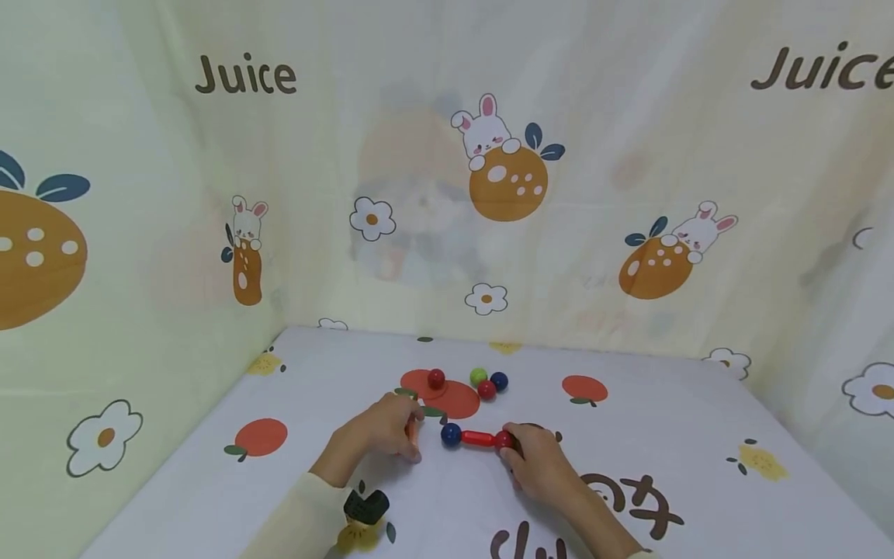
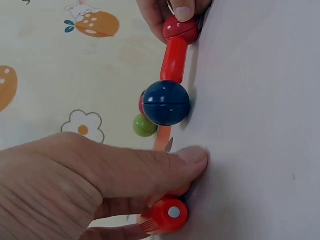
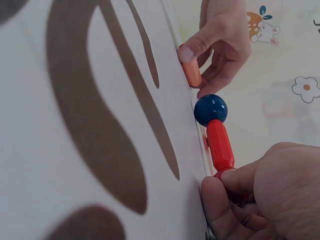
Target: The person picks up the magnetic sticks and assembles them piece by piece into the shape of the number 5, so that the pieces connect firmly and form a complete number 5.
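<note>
Fingers [image 2: 120,232] of the left hand [image 1: 391,425] pinch a short orange-red plastic rod [image 3: 192,74] over the white printed bench [image 1: 698,419]. Rightward, farther back, sits a lone glossy red ball [image 1: 436,378]. Next, nearer, a glossy navy ball [image 1: 451,435] joins a bright-red ribbed rod [image 1: 478,439]; behind cluster a lime-green ball [image 1: 478,376], crimson ball [image 1: 486,390] and dark-blue ball [image 1: 499,381]. Right-hand fingers [image 3: 242,177] pinch the dark-red end ball [image 1: 504,440].

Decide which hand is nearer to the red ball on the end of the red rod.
Right. The right hand pinches that red ball; the left hand is apart from it, past the blue ball at the rod's other end.
</note>
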The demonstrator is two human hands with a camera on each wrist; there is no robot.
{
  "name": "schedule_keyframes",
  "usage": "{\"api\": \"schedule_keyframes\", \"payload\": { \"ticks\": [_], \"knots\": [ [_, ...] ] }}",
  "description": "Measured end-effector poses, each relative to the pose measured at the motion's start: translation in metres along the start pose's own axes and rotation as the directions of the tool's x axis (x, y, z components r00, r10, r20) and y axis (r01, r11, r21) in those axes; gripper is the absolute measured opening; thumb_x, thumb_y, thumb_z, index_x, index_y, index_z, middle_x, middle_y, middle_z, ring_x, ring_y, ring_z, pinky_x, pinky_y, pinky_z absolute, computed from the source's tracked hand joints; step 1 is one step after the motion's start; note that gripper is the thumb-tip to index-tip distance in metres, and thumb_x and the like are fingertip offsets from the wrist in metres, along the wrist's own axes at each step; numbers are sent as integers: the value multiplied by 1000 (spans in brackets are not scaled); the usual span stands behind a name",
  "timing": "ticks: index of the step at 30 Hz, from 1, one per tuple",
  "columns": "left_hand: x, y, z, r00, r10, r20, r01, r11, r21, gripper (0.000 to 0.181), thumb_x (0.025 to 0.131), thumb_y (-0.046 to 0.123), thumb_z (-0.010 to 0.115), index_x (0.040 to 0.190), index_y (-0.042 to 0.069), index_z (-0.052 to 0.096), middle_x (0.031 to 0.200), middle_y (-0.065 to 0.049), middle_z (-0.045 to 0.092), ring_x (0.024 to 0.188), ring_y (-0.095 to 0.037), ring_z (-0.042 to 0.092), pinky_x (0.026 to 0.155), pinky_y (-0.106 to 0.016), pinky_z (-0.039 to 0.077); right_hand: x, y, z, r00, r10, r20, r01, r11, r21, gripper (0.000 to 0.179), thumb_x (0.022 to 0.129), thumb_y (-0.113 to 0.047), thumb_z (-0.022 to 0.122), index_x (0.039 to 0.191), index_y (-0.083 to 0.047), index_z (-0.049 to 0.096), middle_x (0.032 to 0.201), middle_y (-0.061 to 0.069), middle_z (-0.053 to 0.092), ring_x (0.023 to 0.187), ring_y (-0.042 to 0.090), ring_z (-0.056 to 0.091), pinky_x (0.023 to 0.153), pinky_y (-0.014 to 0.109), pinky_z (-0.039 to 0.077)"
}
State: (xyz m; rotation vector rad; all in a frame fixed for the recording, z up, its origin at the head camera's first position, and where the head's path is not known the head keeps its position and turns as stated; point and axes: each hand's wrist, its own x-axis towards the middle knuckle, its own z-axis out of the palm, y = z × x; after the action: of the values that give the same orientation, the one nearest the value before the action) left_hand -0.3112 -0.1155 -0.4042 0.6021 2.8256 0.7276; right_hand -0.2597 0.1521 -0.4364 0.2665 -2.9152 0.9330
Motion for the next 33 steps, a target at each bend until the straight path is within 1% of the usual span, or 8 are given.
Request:
{"api": "schedule_keyframes", "payload": {
  "ticks": [4, 6, 11, 17, 20, 23, 27, 33],
  "knots": [
    [-5, -1, -1, 1000, 6, 4, -6, 1000, -12, 52, 72, 16, 92, 119, 4, 71, 103, -2, 64, 94, -19, 53, 83, -38, 53, -2, 0, 1, 1000, 9, 1, -9, 1000, 10, 46, 94, -13, 72, 136, 2, 61, 114, 12, 65, 71, 10, 55, 73, 29, 53],
    [-8, -1, -1, 1000, 2, 5, -2, 1000, -18, 52, 73, 16, 92, 119, 5, 71, 104, -3, 64, 95, -19, 53, 85, -39, 53, -3, 0, 2, 1000, 13, -2, -13, 1000, -1, 46, 94, -14, 73, 135, 2, 61, 115, 11, 66, 76, 11, 55, 75, 30, 54],
    [-10, -2, -1, 1000, 12, -5, -12, 999, -47, 50, 75, 16, 90, 120, 6, 70, 102, -1, 65, 93, -19, 55, 79, -35, 54, -3, 0, 2, 1000, 4, -17, -4, 1000, -22, 45, 94, -15, 73, 135, 1, 62, 119, 12, 67, 92, 16, 58, 88, 39, 57],
    [-12, 3, -5, 999, 44, -5, -44, 990, -130, 47, 77, 11, 87, 121, 4, 70, 103, -1, 66, 91, -20, 58, 74, -32, 55, -2, -1, 1, 1000, 4, -21, -5, 999, -36, 46, 93, -15, 74, 136, 0, 62, 121, 12, 66, 95, 19, 58, 89, 41, 57],
    [-12, 6, -5, 997, 74, 6, -72, 984, -162, 43, 76, 12, 88, 116, 6, 72, 98, 1, 66, 89, -19, 59, 72, -32, 55, -2, 0, 1, 1000, -3, -27, 2, 999, -39, 46, 93, -15, 74, 135, 0, 62, 120, 12, 66, 94, 18, 58, 91, 42, 56],
    [-11, 7, -3, 995, 101, 18, -95, 976, -198, 40, 75, 12, 90, 111, 8, 75, 92, 2, 65, 87, -18, 61, 69, -31, 55, -2, 0, 1, 1000, -4, -16, 4, 1000, -13, 46, 94, -14, 73, 135, 1, 61, 118, 13, 66, 80, 14, 59, 84, 37, 57],
    [-12, 6, 0, 993, 117, 26, -108, 967, -233, 39, 72, 13, 92, 108, 10, 77, 90, 4, 66, 84, -16, 62, 69, -29, 55, -4, -1, 1, 1000, -9, 0, 9, 1000, 19, 47, 94, -12, 72, 136, 2, 60, 116, 14, 65, 63, 8, 56, 72, 28, 53],
    [-11, 8, 2, 986, 166, 24, -155, 955, -252, 38, 72, 12, 92, 107, 10, 77, 87, 4, 68, 81, -15, 63, 70, -28, 55, -4, -2, 0, 1000, 4, -6, -4, 999, 34, 47, 94, -12, 72, 137, 2, 59, 117, 15, 64, 58, 8, 56, 65, 23, 51]
  ]
}}
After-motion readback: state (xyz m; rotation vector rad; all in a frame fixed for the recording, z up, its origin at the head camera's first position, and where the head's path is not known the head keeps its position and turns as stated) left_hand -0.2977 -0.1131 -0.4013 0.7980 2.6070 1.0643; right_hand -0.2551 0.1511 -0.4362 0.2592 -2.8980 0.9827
